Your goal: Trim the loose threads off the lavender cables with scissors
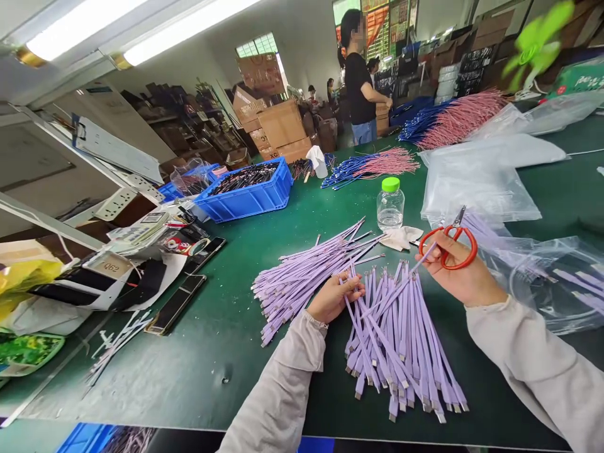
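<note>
My left hand [337, 297] is closed, its fingers pinching the end of a lilac flat cable above a fanned pile. In my right hand [460, 274] are red-handled scissors [473, 247], blades pointing up and away, and the fingertips also grip the end of another lilac cable [396, 291] that slants down to the left. Beneath both hands lies the fanned pile of lilac cables [415, 352], metal plugs toward me. A second heap of lilac cables [297, 277] spreads to the left of my left hand.
Beyond the hands stand a clear jar with a green lid [390, 204] and a crumpled white cloth [401, 238]. Plastic bags [476, 189] lie at the right, a blue crate [255, 204] at the back left. A phone [177, 305] rests left; a person [358, 82] stands beyond the green table [189, 377].
</note>
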A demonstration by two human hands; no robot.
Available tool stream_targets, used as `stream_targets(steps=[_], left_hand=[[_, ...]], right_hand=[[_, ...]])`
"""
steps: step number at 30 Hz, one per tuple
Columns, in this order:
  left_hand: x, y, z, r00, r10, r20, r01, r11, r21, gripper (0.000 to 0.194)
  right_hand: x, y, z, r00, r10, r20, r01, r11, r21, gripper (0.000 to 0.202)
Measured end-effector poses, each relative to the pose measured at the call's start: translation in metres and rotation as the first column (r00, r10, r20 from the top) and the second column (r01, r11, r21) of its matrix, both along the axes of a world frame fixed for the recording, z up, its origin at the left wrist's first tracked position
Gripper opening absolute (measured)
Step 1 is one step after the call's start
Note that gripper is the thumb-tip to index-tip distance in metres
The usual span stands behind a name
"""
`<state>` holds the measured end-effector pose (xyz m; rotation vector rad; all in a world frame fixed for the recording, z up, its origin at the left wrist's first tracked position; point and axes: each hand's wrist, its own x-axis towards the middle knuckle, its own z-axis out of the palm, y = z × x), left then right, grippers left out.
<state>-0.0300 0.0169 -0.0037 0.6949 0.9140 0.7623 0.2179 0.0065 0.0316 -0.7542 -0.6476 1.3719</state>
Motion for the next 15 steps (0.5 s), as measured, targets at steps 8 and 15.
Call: stream_targets(steps=[8, 15], left_hand=[[-0.004, -0.002, 0.002, 0.987, -0.159, 0.003, 0.158, 0.985, 0.066, 0.042], [0.003, -0.005, -0.001, 0.98, -0.181, -0.083, 0.193, 0.967, 0.168, 0.044]], right_hand=[[-0.006, 0.002, -0.024, 0.789, 0.156, 0.594, -0.151, 0.987, -0.059, 0.034], [-0.012, 0.002, -0.04, 0.438, -0.154, 0.886, 0.051, 0.988, 0.146, 0.037]])
